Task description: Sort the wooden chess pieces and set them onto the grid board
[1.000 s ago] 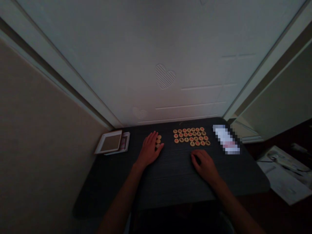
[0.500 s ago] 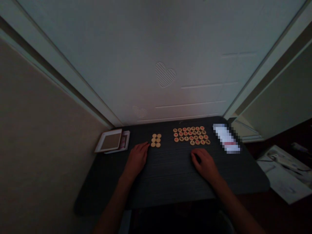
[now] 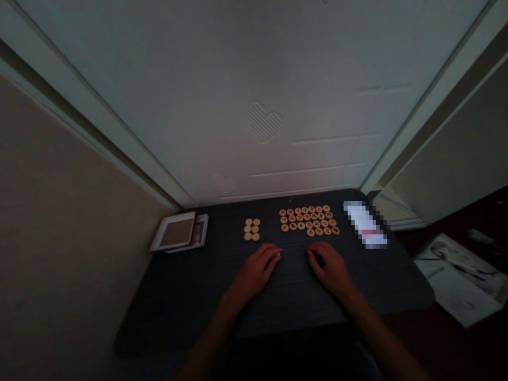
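Where the left hand [image 3: 257, 267] is: over the near half of the dark desk [image 3: 178, 304], nearer the person than the plain discs and a little to their right, tips aimed toward the other hand; whether it touches the surface I cannot tell
Left grip: narrow, fingers bunched and thumb close in; a pale spot shows at the tips, too small to tell whether it is a nail or a disc
Right hand [image 3: 331, 267]: just on the near side of the marked discs, apart from the left hand
Right grip: loosely curled, thumb and forefinger bent around a dark gap; I cannot tell whether anything is inside
Plain discs [image 3: 255, 229]: six wood-coloured rounds on the desk, blank faces up, two columns of three
Marked discs [image 3: 307, 217]: right of the plain ones, with red or dark signs; three rows of seven, then a nearest row of four toward the right end
Desk's left end: a pale-rimmed panel with a brown centre [image 3: 178, 233], partly over a white-edged item [image 3: 201, 233]
Desk's right end: a pixelated white object [image 3: 363, 222] with a reddish band
Behind: a white panel [image 3: 222, 106] bearing a striped heart [image 3: 265, 123]
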Motion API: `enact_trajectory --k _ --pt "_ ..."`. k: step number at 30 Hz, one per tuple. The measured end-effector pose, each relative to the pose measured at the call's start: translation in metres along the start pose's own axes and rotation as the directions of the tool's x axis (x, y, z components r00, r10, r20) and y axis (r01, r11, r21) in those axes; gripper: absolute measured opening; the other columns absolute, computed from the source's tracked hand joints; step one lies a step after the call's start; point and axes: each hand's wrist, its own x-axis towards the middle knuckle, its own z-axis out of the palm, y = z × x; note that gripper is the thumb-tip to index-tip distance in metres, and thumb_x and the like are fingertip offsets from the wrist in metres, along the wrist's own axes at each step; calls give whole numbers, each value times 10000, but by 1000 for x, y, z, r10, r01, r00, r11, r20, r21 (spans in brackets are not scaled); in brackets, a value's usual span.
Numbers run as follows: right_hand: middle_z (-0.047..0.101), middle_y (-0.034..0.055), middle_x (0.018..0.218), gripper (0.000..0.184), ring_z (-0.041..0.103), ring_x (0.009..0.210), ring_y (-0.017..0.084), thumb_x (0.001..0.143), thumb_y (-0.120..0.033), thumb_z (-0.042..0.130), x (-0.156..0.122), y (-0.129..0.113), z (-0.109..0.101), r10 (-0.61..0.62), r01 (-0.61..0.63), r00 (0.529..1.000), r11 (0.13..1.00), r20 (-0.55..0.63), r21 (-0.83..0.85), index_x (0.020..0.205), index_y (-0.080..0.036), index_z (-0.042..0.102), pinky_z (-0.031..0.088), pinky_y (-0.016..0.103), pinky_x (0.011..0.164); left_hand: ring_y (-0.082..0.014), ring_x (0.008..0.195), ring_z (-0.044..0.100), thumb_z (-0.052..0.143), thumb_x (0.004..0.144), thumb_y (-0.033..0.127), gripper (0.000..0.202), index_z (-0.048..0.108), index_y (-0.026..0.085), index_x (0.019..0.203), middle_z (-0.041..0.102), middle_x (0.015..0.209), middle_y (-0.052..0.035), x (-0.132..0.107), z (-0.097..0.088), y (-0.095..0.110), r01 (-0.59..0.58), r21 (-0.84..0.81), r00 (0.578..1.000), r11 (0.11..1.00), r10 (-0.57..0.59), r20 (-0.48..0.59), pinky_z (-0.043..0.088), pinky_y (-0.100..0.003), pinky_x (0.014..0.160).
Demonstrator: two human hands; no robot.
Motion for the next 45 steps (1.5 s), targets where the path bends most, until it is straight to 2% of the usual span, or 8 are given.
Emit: enact_trajectory --k 4,7,13,16,21,28,34,45 --pt "718 64 1023 168 679 974 227 973 -250 530 4 -15 6 4 -6 1000 996 27 90 1086 -248 654 566 388 895 -174 1070 653 423 1044 281 276 655 238 1186 677 1177 -57 22 13 12 -1 -252 999 968 15 51 512 -330 1004" --pt "708 66 1049 175 674 978 222 972 -258 542 8 -26 12 17 -26 999 987 51 160 1120 -250 635 564 379 887 -170 1028 657 410 1041 267 270 662 219 1125 682 1140 -64 33 17 11 13 -335 999 942 4 52 517 -324 975" --pt "685 47 922 92 661 822 195 984 -278 554 7 -30 27 51 -62 996 983 73 172 1037 -241 620 567 330 759 -182 999 649 493 993 220 173 662 215 1028 689 1044 -51 29 25 6 23 -300 997 954 -1 72 512 -320 936" --pt "686 52 927 98 661 850 206 992 -271 552 6 -26 31 7 -21 995 991 104 133 1046 -244 629 569 347 780 -179 1031 639 479 978 151 204 647 218 1073 677 1088 -53 25 29 5 1 -299 999 954 13 43 500 -323 960" --pt "710 73 1011 126 666 971 234 979 -236 581 6 -23 32 -33 24 996 994 81 106 1079 -245 658 574 390 868 -185 1095 622 494 951 105 295 615 227 1190 661 1163 -54 23 31 2 -8 -300 1000 954 15 21 495 -334 995" --pt "727 63 1039 150 693 980 221 981 -208 569 6 -24 30 7 -11 1000 990 29 139 1076 -253 676 579 362 893 -193 1083 620 568 938 151 304 600 239 1228 657 1155 -48 20 33 -1 -20 -264 999 964 27 23 507 -348 993" --pt "728 61 1011 154 701 937 212 994 -232 540 7 -24 28 37 -43 999 982 40 185 1076 -248 669 583 349 865 -187 1003 643 655 924 242 213 622 232 1134 678 1062 -28 20 40 -1 18 -229 1000 973 -13 20 519 -343 957" --pt "707 73 1116 221 673 1035 212 991 -206 511 9 -28 24 49 -61 997 964 53 258 1175 -250 626 547 374 942 -168 966 659 582 986 335 217 623 237 1176 685 1062 -31 20 37 2 43 -297 996 954 -63 -58 529 -316 917"
